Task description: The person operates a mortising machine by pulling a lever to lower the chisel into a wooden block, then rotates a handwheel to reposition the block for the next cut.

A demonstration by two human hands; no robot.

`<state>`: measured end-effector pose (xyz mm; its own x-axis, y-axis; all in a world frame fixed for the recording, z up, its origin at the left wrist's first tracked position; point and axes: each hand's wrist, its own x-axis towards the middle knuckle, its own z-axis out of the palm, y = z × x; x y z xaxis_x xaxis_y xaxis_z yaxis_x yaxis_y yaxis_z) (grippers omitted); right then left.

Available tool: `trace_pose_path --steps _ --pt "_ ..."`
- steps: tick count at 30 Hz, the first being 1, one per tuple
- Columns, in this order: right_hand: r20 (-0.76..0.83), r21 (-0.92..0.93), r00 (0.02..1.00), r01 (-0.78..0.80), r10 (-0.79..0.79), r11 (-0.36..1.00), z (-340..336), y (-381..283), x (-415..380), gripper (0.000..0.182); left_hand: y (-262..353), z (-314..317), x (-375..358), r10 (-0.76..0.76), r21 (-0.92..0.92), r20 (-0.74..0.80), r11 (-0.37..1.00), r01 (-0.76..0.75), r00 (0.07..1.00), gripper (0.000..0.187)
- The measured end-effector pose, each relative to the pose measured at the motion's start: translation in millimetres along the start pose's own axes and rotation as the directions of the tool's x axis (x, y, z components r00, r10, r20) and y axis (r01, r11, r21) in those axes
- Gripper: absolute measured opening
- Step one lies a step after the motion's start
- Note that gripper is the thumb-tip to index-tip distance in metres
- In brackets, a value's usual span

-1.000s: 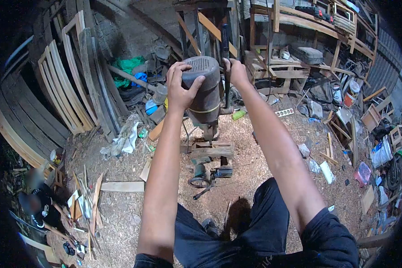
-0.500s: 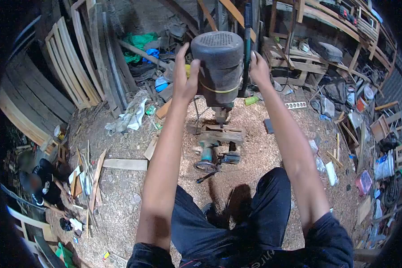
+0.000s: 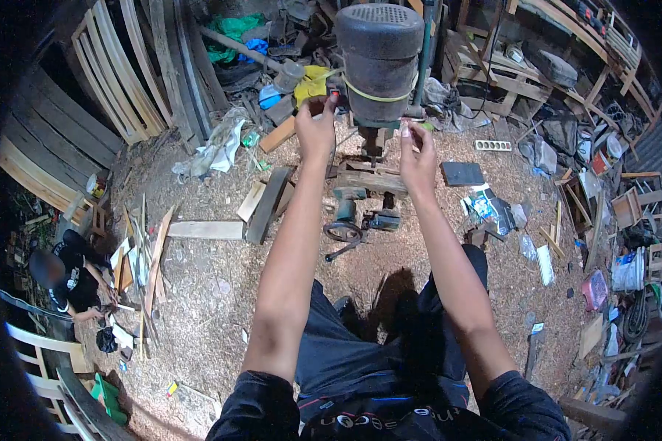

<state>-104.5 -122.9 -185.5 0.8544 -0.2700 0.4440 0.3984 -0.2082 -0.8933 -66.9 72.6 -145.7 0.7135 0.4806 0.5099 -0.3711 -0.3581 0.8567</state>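
Note:
A dark drill-press motor (image 3: 379, 70) with a vented cap and a yellow cord round it stands upright before me. My left hand (image 3: 316, 136) is at its lower left, thumb on a small red switch (image 3: 335, 95), other fingers curled and partly hidden. At the motor's lower right, my right hand (image 3: 418, 162) has thumb and fingers bent close together; what lies between them I cannot make out. Beneath the motor, the drill chuck (image 3: 373, 143) points down at a wooden block (image 3: 371, 178). That block rests on a green machine vise (image 3: 349, 202) with a handwheel (image 3: 343, 232).
Wood shavings cover the floor (image 3: 221, 272). Loose boards (image 3: 206, 230) lie left, and curved slats (image 3: 118, 81) lean behind. A person (image 3: 77, 275) crouches far left. A dark flat block (image 3: 462, 174) and a white power strip (image 3: 493, 145) lie right, with clutter along the wall.
Both hands have left the motor's sides and dropped lower, the left to the red switch and the right beside the motor's base. My view has tilted down, so the motor appears higher.

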Motion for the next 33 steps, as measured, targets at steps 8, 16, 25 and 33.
trace_pose_path --steps 8,16,25,33 --pt "0.071 -0.069 0.997 0.0 0.005 0.998 -20.4 24.1 -24.4 0.032 -3.4 -4.7 3.1 0.037 0.283 -0.043 0.959 -0.023 0.998 0.044" --pt "0.325 -0.205 0.934 -0.086 0.15 0.975 -35.1 74.7 -95.5 0.03 -64.7 -28.3 -59.6 0.007 0.232 0.123 0.972 -0.036 0.992 0.033" --pt "0.399 -0.288 0.905 -0.028 0.146 0.957 36.7 129.1 -187.0 0.035 -277.5 -75.6 -247.4 -0.679 0.125 0.089 0.734 0.668 0.729 0.056" --pt "0.032 -0.41 0.926 -0.331 0.376 0.85 101.8 154.1 -203.5 0.04 -264.3 -53.9 -240.9 -0.862 -0.171 0.012 0.498 0.85 0.507 0.045"
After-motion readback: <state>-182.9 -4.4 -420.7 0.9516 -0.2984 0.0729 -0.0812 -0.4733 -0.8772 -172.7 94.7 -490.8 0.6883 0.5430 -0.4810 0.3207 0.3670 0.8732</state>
